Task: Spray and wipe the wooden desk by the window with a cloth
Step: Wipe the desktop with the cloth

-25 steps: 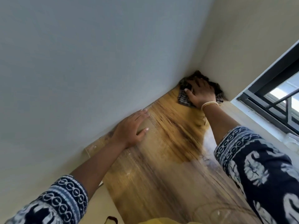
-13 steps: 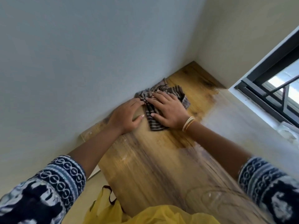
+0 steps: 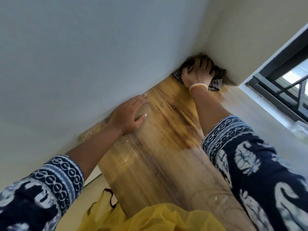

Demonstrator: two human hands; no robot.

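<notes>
The right hand [image 3: 198, 72] is stretched to the far corner of the bench [image 3: 158, 155], fingers spread and curled down over the striped cloth [image 3: 216, 80], pressing and gripping it against the wood right where the two walls meet. A gold bangle [image 3: 198, 86] sits at that wrist. The left hand [image 3: 130, 114] lies flat on the bench beside the grey wall [image 3: 83, 55], fingers straight and relaxed, grasping nothing; it looks to be bracing the person's weight.

The wood around and below the cloth shows a darker, glossy amber patch that reads as wet, while the nearer half looks paler and dry, so by this judgement the wiping is partway along, with the near part left to do. No spray bottle is in view.

The window [image 3: 283, 77] stands to the right, near the cloth but apart from it. A yellow garment [image 3: 150, 217] hangs at the near edge.

The risks lie in the long reach. With the body leaned far forward, the flat left palm could slide on the damp surface. The bunched cloth may also skip the tight angle of the corner, leaving moisture along the wall, and the patterned sleeve [image 3: 250, 155] could drag through the wet patch.
</notes>
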